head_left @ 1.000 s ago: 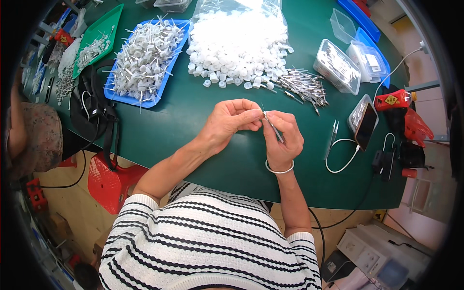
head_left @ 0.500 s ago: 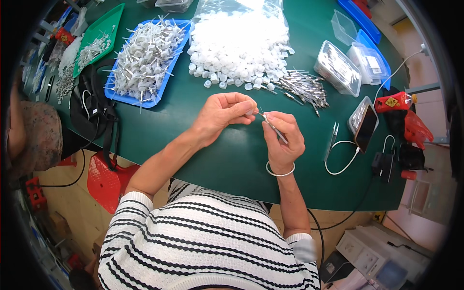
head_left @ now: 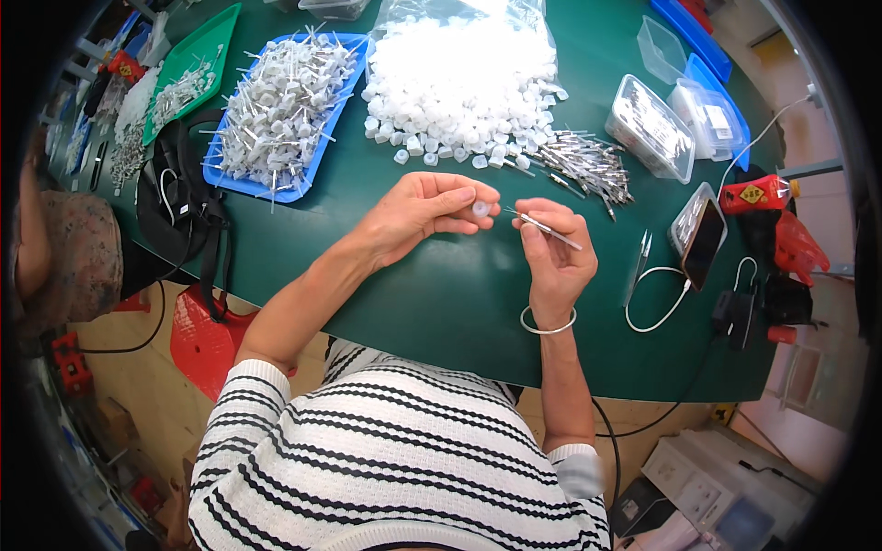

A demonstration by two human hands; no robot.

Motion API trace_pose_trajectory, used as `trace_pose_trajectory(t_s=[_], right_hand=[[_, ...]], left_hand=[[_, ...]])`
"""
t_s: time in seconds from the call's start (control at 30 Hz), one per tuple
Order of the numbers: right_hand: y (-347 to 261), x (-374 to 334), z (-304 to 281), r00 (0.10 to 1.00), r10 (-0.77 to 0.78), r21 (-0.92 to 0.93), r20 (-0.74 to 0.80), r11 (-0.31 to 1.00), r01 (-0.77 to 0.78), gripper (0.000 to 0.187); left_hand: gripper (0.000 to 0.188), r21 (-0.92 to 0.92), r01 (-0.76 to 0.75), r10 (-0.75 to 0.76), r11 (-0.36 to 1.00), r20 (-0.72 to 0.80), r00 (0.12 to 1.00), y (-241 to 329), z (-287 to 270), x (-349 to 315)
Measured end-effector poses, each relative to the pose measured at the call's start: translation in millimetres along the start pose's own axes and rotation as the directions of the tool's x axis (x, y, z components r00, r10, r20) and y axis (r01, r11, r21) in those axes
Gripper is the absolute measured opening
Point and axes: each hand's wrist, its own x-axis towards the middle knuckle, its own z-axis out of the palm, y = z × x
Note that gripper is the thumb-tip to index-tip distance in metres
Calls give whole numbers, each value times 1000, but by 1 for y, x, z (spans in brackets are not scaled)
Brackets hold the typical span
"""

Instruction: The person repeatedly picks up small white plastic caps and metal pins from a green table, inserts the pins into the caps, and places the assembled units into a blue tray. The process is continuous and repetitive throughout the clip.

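Observation:
My left hand (head_left: 404, 216) pinches a small translucent white plastic cap (head_left: 480, 209) between thumb and fingers. Just to its right, my right hand (head_left: 560, 266) grips a slim metal rod (head_left: 553, 230) with a thin wire-like tip pointing at the cap. A short gap lies between tip and cap. Beyond my hands spreads a heap of similar white caps (head_left: 459, 101), spilling from a clear plastic bag (head_left: 514, 14). Beside that heap lies a loose pile of metal rods (head_left: 588, 170).
Caps with rods in them fill a blue tray (head_left: 292, 195) at the left. Farther left are a green tray (head_left: 216, 69) and a black bag (head_left: 170, 197). To the right are a clear box of rods (head_left: 650, 129), tweezers (head_left: 640, 259), a phone (head_left: 703, 243) and its white cable (head_left: 657, 329).
My hands have drawn apart. The right hand with the rod has moved right, away from the cap, which now shows more plainly in my left fingers. The whole view has shifted slightly.

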Motion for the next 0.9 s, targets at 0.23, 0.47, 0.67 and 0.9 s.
trace_pose_trajectory(t_s=[0.23, 0.47, 0.67, 0.9], right_hand=[[4, -2, -3, 994, 105, -62, 29, 993, -103, 16], [4, -2, 3, 994, 106, -19, 1, 994, -106, 18], [5, -4, 4, 996, 88, -103, 8, 991, -86, 16], [1, -2, 8, 1000, 7, -261, 1, 965, -7, 14]], left_hand=[[30, 55, -101, 102, 993, -25, 994, -14, 5, -1], [30, 38, -89, 91, 995, -48, 995, -20, 3, 2], [31, 38, -90, 92, 995, -47, 995, -24, 3, 3], [31, 33, -92, 93, 995, -47, 995, -24, 3, 2]])
